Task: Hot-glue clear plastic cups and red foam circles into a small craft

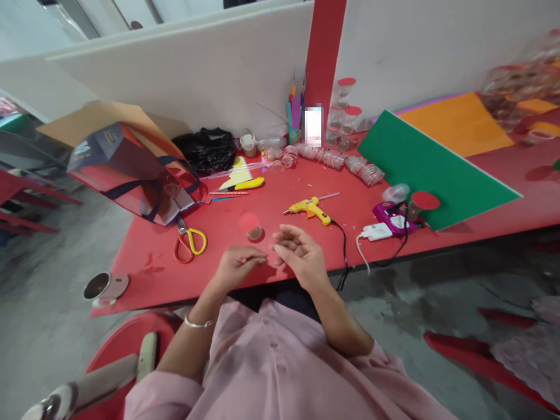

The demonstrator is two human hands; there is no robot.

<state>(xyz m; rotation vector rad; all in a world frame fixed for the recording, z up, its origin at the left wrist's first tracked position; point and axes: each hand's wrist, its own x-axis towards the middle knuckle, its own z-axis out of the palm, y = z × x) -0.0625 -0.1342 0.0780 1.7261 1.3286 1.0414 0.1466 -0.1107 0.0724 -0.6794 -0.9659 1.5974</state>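
Note:
My left hand [240, 265] is over the table's front edge, its thumb and fingers pressed together in a pinch. Whatever may be between its fingertips is too small to make out. Close beside it, my right hand [303, 256] has loosely curled fingers with gaps between them, and I see nothing held there. Just beyond both hands stands a small clear plastic cup with a red disc [249, 222] on top. A yellow glue gun [311, 210] lies beyond my right hand, its nozzle toward the left. Scissors [191, 244] with one red and one yellow handle lie left of my left hand.
On the red table [149, 280] are a steel mug [107, 287], a gift bag [131, 169], a yellow cutter [248, 184], a row of clear cups [332, 157], a purple power strip [396, 219] and a green board [429, 169]. The glue gun's black cord [345, 251] hangs over the front edge.

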